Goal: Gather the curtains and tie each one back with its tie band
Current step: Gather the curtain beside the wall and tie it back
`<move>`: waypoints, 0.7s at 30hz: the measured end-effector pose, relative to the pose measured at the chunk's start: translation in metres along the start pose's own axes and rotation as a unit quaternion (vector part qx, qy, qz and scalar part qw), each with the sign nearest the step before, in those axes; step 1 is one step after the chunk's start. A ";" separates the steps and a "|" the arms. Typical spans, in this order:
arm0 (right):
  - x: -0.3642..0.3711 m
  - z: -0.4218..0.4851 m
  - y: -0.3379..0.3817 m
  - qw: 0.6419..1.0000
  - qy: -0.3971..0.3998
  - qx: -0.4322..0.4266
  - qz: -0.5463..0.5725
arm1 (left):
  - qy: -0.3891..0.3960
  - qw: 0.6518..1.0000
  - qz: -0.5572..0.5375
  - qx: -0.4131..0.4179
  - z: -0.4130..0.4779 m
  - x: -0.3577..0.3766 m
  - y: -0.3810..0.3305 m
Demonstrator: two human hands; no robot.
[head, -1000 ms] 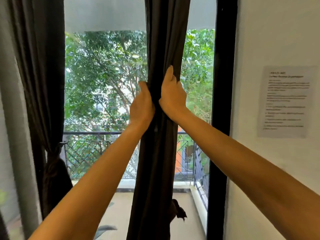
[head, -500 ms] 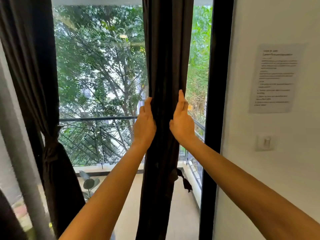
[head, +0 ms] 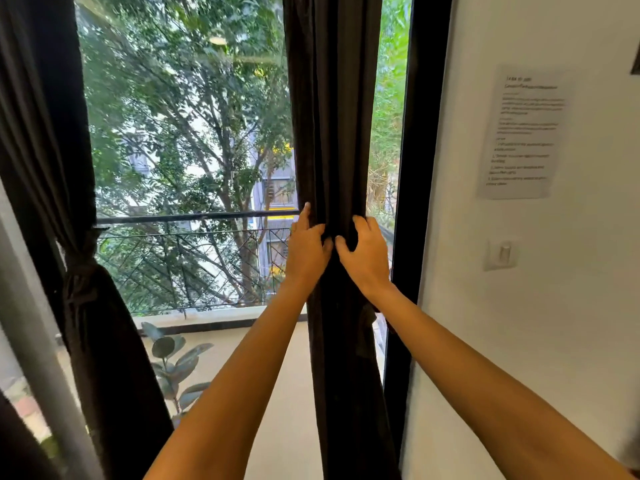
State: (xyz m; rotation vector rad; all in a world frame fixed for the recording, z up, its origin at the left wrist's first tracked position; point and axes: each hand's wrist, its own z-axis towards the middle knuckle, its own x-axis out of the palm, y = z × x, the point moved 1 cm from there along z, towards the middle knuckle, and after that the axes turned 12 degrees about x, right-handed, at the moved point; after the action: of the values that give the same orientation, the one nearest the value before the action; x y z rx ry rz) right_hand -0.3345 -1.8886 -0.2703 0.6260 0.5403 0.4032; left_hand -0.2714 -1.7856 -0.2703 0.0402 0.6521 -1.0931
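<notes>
Together, left grip point(head: 307, 252), right grip point(head: 364, 258), both clutching gathered curtain point(head: 332, 133); far curtain point(head: 104, 341) seemingly tied back

Daylight came in through the window point(head: 187, 150), bright on the trees and nearly washed out on the building beyond. Against it the curtain point(head: 332, 133) and the tied curtain point(head: 104, 341) were backlit, almost black, their folds hard to read. The wall point(head: 588, 306) was softly and evenly lit. A faint lamp reflection showed high on the glass. Print on the paper point(head: 523, 133) was too blurred to read, the left edge was smeared, and the frame point(head: 420, 168) bowed with wide-angle distortion.
</notes>
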 end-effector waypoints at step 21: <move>0.006 -0.080 -0.097 0.993 -0.052 -0.035 -0.104 | 0.001 0.995 -0.069 -0.066 -0.083 0.035 -0.024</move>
State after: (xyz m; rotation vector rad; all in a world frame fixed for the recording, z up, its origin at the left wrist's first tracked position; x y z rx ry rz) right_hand -0.3575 -1.9224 -0.3895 0.5134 0.4846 0.1904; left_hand -0.3203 -1.7971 -0.3482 -0.1188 0.7368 -1.1806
